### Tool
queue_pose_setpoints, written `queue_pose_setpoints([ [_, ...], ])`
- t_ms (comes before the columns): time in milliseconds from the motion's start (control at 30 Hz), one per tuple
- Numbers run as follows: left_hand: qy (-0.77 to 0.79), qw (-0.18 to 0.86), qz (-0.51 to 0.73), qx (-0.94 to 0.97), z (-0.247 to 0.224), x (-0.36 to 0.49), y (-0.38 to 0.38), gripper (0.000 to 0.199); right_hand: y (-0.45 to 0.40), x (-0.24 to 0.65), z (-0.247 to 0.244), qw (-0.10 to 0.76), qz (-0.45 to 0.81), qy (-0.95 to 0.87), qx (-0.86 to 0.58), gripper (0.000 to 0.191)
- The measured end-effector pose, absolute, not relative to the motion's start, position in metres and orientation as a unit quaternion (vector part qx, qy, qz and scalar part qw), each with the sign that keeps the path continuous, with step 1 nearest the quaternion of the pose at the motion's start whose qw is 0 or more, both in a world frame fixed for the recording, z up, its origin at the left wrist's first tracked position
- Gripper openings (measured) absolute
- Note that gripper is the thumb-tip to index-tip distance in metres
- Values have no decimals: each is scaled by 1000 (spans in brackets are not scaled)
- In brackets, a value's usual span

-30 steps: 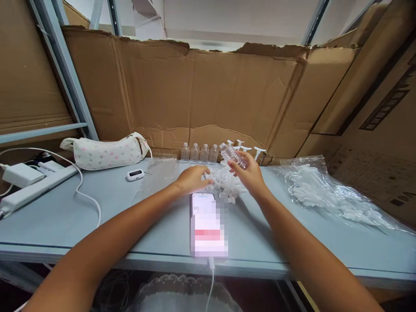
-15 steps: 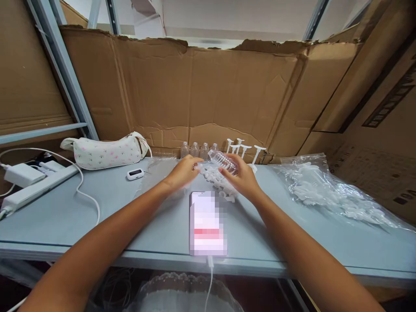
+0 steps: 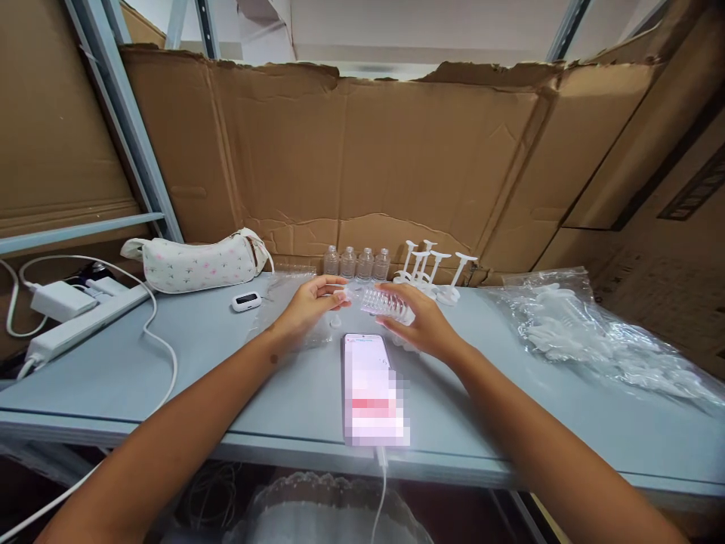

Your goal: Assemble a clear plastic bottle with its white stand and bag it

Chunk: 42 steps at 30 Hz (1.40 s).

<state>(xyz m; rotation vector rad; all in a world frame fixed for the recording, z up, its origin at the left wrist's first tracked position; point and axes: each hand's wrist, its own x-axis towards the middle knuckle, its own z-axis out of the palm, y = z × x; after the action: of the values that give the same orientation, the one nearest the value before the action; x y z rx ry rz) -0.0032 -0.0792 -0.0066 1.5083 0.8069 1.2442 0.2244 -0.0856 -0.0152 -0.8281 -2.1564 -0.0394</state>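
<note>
Evidently the work sits right between the two hands: the right hand (image 3: 426, 321) has its thumb and fingers curled partway closed around a clear, ribbed plastic bottle (image 3: 386, 304), tipped onto its side above the table (image 3: 272, 400). It grips the body toward the base, probably to leave the neck bare and facing the other hand. The left hand (image 3: 313, 306) has its thumb and fingertips drawn together at that neck, seemingly pinching a small white plastic piece (image 3: 342, 295), though the fingers hide most of it. Below the right hand shows the edge of a heap of loose white plastic parts (image 3: 406, 345), perhaps kept there for easy reach. Just in front lies a lit smartphone (image 3: 368, 389), screen up, with a white charging cable (image 3: 383, 483) running off the near edge. Behind the hands, four clear plastic bottles (image 3: 365, 264) stand upright in a row, likely lined up to stay tidy, and to their right stand several white T-shaped plastic pieces (image 3: 435, 269). Farther right sprawls a transparent bag of white parts (image 3: 566, 325); to the left lie a small white device (image 3: 246, 302) and a white patterned fabric pouch (image 3: 204, 264). Brown cardboard (image 3: 368, 151) walls the back, perhaps as a screen.
</note>
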Motion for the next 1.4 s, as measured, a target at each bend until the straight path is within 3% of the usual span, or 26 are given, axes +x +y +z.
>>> queue_pose_setpoints([
  [667,318,444,487,682,-12,-4,-80,29,-90,224,-13,421,-101,-863,-262,36],
  [767,320,288,506,748,-11,-6,-84,18,-91,224,-12,422,-6,-861,-284,39],
  [900,232,-12,470,852,-3,-11,-94,6,-93,224,-10,422,259,-802,-334,43],
  [967,184,-63,449,872,0,-12,-97,10,-94,225,-10,407,361,-766,-343,42],
  [1067,195,-18,462,865,0,-11,-97,9,-94,226,-9,408,383,-754,-343,42],
  [1167,265,99,480,831,-3,-10,-94,12,-93,226,-10,429,331,-767,-344,40],
  [1400,306,375,484,729,0,-7,-91,20,-96,225,-7,424,73,-853,-294,42],
])
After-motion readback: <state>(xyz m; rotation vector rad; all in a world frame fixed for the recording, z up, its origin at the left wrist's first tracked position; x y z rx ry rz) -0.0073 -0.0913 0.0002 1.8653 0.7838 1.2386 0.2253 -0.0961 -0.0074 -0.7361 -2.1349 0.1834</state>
